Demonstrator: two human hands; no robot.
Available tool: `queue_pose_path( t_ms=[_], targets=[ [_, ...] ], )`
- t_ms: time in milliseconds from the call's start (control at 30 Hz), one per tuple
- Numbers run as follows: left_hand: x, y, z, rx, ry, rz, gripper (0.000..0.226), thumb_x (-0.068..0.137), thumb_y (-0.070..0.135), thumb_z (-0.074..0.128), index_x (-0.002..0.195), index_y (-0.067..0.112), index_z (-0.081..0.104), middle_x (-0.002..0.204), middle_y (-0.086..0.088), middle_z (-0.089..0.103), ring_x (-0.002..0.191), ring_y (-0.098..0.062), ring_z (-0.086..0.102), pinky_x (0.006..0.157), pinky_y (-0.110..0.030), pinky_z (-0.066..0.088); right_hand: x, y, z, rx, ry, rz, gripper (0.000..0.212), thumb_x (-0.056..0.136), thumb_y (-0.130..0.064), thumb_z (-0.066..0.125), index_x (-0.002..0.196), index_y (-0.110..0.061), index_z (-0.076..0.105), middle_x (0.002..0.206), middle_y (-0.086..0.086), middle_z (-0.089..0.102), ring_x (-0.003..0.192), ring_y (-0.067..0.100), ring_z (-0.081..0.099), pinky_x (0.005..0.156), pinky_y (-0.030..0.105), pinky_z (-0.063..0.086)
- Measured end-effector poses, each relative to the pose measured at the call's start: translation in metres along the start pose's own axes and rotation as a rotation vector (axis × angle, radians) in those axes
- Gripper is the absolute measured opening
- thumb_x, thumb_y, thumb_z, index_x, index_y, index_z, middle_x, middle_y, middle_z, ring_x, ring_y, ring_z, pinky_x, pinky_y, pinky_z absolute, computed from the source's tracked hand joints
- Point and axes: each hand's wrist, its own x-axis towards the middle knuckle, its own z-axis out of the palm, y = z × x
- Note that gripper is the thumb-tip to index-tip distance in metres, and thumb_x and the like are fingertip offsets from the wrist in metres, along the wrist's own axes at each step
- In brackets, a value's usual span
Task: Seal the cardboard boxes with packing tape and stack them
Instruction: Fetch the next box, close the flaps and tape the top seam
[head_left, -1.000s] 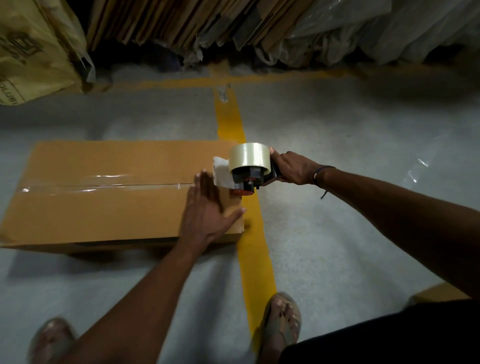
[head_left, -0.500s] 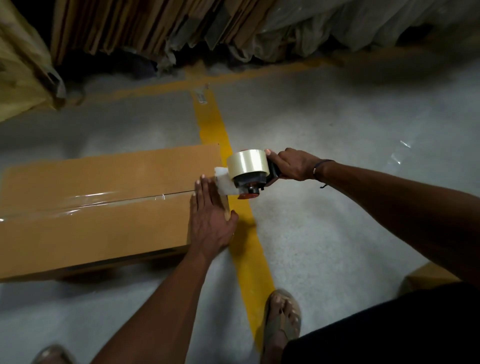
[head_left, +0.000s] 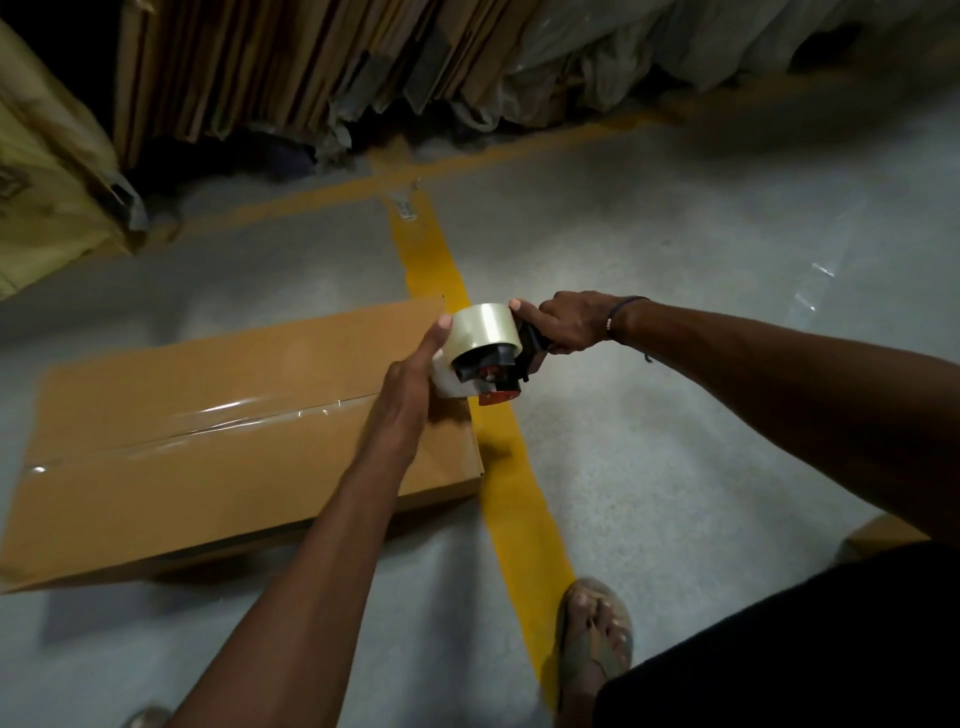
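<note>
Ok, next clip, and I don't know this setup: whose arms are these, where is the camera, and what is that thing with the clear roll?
There is no machine here. The camera sits on a person's head, looking forward and down, so the arms are their own. On the grey floor lies a flat cardboard box with a shiny strip of clear tape along its middle seam. The right hand grips the handle of a tape dispenser, the tool carrying the clear roll, at the box's right end. The left hand reaches up beside the roll, fingertips touching it. A yellow floor line runs past the box, and flattened cartons lean at the back.
</note>
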Motion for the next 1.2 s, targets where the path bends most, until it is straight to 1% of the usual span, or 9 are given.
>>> queue_pose_path(
  t_ms=[33,133,200,267,333,500,733,933,1200],
  targets=[
    [0.008,0.015,0.004,-0.033,-0.056,-0.082,0.061,0.075,0.083,0.066,0.099,0.027,0.070,0.097,-0.007,0.076,0.085,-0.020,0.074,0.079,-0.038,0.058,0.000,-0.001,-0.003,0.013,-0.030,0.008,0.090,0.095,-0.076,0.001,0.087,-0.017,0.068,0.077,0.007,0.069,0.067,0.020,0.062,0.075,0.033,0.055],
    [0.040,0.028,0.014,0.082,-0.045,-0.230,0.124,0.030,0.096,0.079,0.125,0.019,0.062,0.120,-0.012,0.072,0.098,-0.032,0.074,0.089,-0.049,0.061,-0.001,-0.009,-0.010,0.031,-0.062,0.059,0.087,0.096,-0.075,0.001,0.085,-0.019,0.066,0.073,0.005,0.063,0.061,0.017,0.054,0.060,0.026,0.050],
    [0.050,0.023,0.018,0.124,0.022,-0.240,0.147,0.013,0.093,0.081,0.134,0.015,0.052,0.121,-0.010,0.068,0.099,-0.030,0.072,0.082,-0.043,0.062,-0.002,-0.013,-0.009,0.038,-0.047,0.083,0.085,0.097,-0.074,0.003,0.080,-0.018,0.064,0.074,0.005,0.062,0.058,0.016,0.052,0.056,0.025,0.047],
    [0.044,0.027,0.025,0.056,0.059,-0.220,0.157,0.016,0.085,0.087,0.146,0.012,0.038,0.121,-0.014,0.066,0.095,-0.032,0.073,0.071,-0.044,0.065,-0.001,-0.014,-0.006,0.060,-0.036,0.100,0.085,0.098,-0.074,0.003,0.079,-0.017,0.063,0.075,0.006,0.063,0.058,0.017,0.052,0.055,0.026,0.046],
    [0.045,0.027,0.028,-0.012,0.080,-0.196,0.153,0.024,0.077,0.089,0.149,0.012,0.028,0.122,-0.017,0.063,0.095,-0.034,0.073,0.065,-0.045,0.065,0.001,-0.014,-0.005,0.069,-0.023,0.099,0.086,0.097,-0.074,0.004,0.079,-0.016,0.064,0.075,0.006,0.064,0.058,0.017,0.053,0.054,0.027,0.046],
    [0.071,0.011,0.019,-0.043,0.076,-0.210,0.139,0.020,0.081,0.091,0.138,0.021,0.052,0.114,-0.014,0.073,0.092,-0.038,0.076,0.070,-0.056,0.064,0.002,-0.017,-0.008,0.012,0.014,0.081,0.086,0.100,-0.070,0.004,0.075,-0.015,0.064,0.072,0.008,0.065,0.055,0.017,0.056,0.056,0.026,0.048],
    [0.081,-0.002,0.012,-0.078,0.066,-0.171,0.120,0.029,0.077,0.094,0.130,0.021,0.061,0.112,-0.013,0.076,0.090,-0.039,0.077,0.075,-0.058,0.063,-0.003,-0.025,-0.006,-0.086,0.094,0.082,0.084,0.102,-0.068,0.005,0.080,-0.015,0.066,0.074,0.010,0.070,0.060,0.019,0.061,0.062,0.028,0.052],
    [0.051,0.014,0.023,-0.040,0.052,-0.113,0.115,0.035,0.080,0.089,0.125,0.014,0.064,0.103,-0.010,0.078,0.085,-0.032,0.078,0.075,-0.053,0.065,0.000,-0.022,-0.001,-0.157,0.153,0.094,0.088,0.100,-0.070,0.004,0.096,-0.014,0.072,0.080,0.008,0.072,0.070,0.019,0.065,0.068,0.032,0.049],
    [0.073,0.007,0.022,0.117,0.021,-0.145,0.127,0.030,0.097,0.078,0.129,0.018,0.065,0.113,-0.005,0.076,0.097,-0.031,0.074,0.089,-0.050,0.061,0.004,-0.008,0.000,-0.155,0.219,0.113,0.079,0.100,-0.071,0.006,0.079,-0.021,0.063,0.078,0.006,0.069,0.077,0.021,0.065,0.075,0.034,0.050]
  ],
)
